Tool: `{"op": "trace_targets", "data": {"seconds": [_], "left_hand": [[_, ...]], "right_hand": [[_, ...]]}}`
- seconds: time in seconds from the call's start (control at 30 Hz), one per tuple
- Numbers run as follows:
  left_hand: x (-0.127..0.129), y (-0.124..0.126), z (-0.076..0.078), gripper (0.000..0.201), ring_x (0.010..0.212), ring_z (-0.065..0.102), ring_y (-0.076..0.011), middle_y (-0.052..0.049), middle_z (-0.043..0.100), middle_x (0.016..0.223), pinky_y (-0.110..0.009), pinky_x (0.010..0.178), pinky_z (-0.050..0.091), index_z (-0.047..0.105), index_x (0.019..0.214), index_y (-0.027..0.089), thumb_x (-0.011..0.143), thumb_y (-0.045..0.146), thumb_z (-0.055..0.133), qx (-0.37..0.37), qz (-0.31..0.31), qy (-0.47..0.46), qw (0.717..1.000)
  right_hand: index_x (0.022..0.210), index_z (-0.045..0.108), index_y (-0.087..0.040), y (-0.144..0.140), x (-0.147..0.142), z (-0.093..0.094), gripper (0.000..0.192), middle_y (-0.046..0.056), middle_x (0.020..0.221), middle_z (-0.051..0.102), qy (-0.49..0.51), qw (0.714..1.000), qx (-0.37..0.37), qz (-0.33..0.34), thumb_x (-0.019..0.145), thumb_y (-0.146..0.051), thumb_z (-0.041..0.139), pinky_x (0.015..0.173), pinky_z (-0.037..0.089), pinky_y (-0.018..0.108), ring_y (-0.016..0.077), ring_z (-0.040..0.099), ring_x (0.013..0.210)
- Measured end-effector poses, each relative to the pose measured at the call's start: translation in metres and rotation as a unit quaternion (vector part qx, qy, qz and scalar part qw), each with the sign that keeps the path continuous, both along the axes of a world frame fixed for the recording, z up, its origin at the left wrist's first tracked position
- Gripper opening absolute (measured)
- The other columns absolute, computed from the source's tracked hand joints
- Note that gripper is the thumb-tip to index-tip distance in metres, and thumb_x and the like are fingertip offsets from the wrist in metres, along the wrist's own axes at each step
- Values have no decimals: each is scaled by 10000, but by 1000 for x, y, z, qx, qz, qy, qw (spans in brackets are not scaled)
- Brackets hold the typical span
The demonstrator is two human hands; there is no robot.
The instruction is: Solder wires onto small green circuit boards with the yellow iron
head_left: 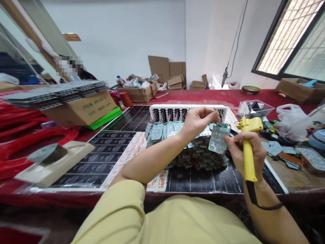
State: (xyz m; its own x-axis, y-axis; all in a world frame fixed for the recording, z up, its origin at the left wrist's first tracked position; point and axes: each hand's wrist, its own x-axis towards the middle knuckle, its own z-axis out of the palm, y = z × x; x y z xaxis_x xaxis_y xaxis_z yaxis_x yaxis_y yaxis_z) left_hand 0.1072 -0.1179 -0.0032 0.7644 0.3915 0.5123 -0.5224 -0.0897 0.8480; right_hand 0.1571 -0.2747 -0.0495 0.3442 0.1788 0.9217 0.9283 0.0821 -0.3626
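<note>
My left hand [196, 121] reaches over a pile of small green circuit boards [198, 157], its fingertips pinched near the top edge of one small green board [218, 137] that stands raised. My right hand [245, 150] grips a yellow soldering iron [247, 149] by its handle, tip pointing up and away, and its fingers also touch the lower right edge of that board. Behind the pile stands a white rack [186, 110] with dark slots and thin wires. A black cord runs from the iron around my right wrist.
Dark panels [111, 152] lie on the red table [203, 95]. A cardboard box [83, 108] with stacked trays sits at left, red hoses [30, 135] beside it. A beige device [52, 162] lies front left. Loose boards and a plastic bag [291, 120] are right.
</note>
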Motion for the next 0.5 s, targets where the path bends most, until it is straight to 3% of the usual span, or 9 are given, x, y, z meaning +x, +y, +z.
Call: {"op": "trace_targets", "data": {"seconds": [0.07,0.13,0.23,0.3,0.33,0.43,0.5], "left_hand": [[4,-2,-5,437,671,680,-116,-35,716,714,-263,700,572,646,756,146,712,559,782,32,30,-25,999],[5,-1,-11,332,731,702,-128,-56,739,775,-269,727,575,658,785,159,815,485,714,123,81,-75,986],[0,4,-13,122,866,719,-140,-77,766,906,-294,827,572,702,835,190,885,280,635,360,95,-173,912],[-5,9,-8,109,923,717,-151,-85,768,978,-312,872,565,729,883,211,880,240,624,450,75,-195,868],[-6,11,-4,125,925,714,-155,-90,766,989,-312,865,564,738,900,214,884,259,623,447,82,-180,872],[-4,18,13,235,825,683,-141,-98,756,942,-265,732,545,755,931,184,870,388,656,313,114,-42,942],[2,20,24,374,677,607,-99,-80,735,873,-221,594,484,757,992,163,791,478,730,216,56,65,973]], "right_hand": [[832,484,-168,-1,4,-1,250,-85,659,519,8,1000,11,2,806,-139,731,535,421,66,5,475,519],[831,487,-170,-2,9,-3,242,-84,651,519,15,1000,20,6,811,-148,727,519,420,74,11,476,509],[825,489,-171,-4,17,-5,231,-77,651,518,18,999,26,9,818,-157,719,508,421,85,19,479,508],[820,494,-170,-7,22,-5,224,-71,658,517,15,1000,19,12,820,-159,717,498,414,90,22,473,508],[817,494,-170,-8,24,-5,223,-67,661,519,14,1000,14,14,820,-160,717,493,413,94,24,472,509],[820,491,-172,-10,29,-4,227,-62,666,531,10,1000,-2,26,823,-168,718,490,418,101,29,479,510],[822,495,-172,-10,31,-3,230,-63,661,524,4,999,-11,38,819,-173,725,479,410,101,26,467,499]]}}
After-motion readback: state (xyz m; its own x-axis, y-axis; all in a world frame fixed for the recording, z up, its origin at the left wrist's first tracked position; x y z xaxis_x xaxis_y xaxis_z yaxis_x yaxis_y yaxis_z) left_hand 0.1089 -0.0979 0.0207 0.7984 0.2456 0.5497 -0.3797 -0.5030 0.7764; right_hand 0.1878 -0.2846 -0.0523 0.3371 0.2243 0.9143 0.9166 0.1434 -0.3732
